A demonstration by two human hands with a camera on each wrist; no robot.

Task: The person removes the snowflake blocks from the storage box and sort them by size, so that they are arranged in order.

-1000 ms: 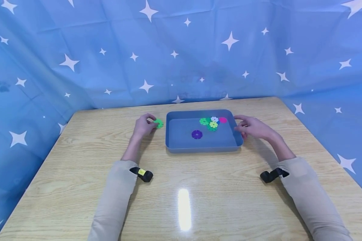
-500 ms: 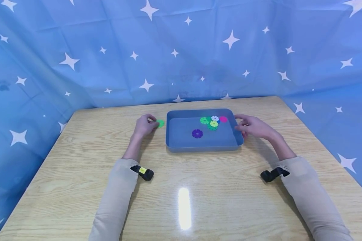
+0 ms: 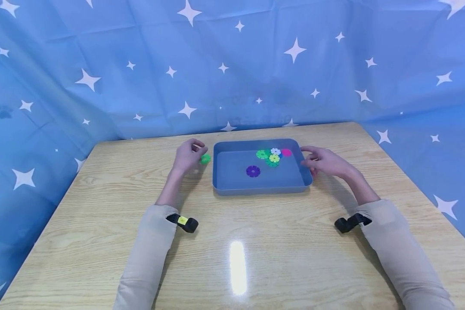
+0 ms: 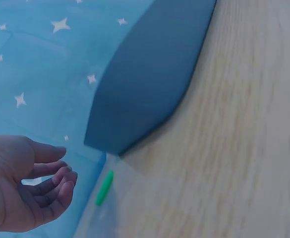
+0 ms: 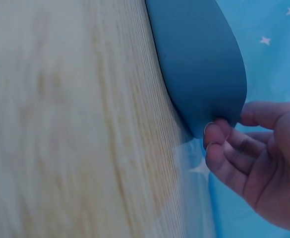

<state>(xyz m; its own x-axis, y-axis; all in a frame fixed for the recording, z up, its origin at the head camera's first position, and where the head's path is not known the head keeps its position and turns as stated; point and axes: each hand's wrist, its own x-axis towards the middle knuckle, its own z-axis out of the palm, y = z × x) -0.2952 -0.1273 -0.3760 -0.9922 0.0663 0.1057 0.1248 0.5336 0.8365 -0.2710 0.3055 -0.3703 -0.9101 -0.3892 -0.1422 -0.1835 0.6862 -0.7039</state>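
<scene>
Green disc point(image 3: 206, 159): flat on the tabletop point(image 3: 193, 254), just left of the blue tray point(image 3: 228, 172). Left hand point(image 3: 187, 156) released, fingers loosely bent, beside the disc; right hand point(image 3: 325, 162) grasping the tray's right wall. Within the tray: purple disc point(image 3: 253, 175) near the middle, cluster of coloured discs point(image 3: 274, 158) toward the rear right.

Head cam: high, set back, facing forward and down; wide, covers the pale wood-grain table point(image 3: 286, 241) and the blue star-print cloth point(image 3: 139, 38) behind. Left wrist cam: close, rolled sideways, looks past the left hand point(image 3: 187, 156) at one end of the blue-grey rectangular tray point(image 3: 261, 191). Right wrist cam: near mirror, close on the opposite end plus right hand point(image 3: 325, 162). Head and left wrist share the small flat green disc point(image 4: 104, 188), edge-on in the latter.
</scene>
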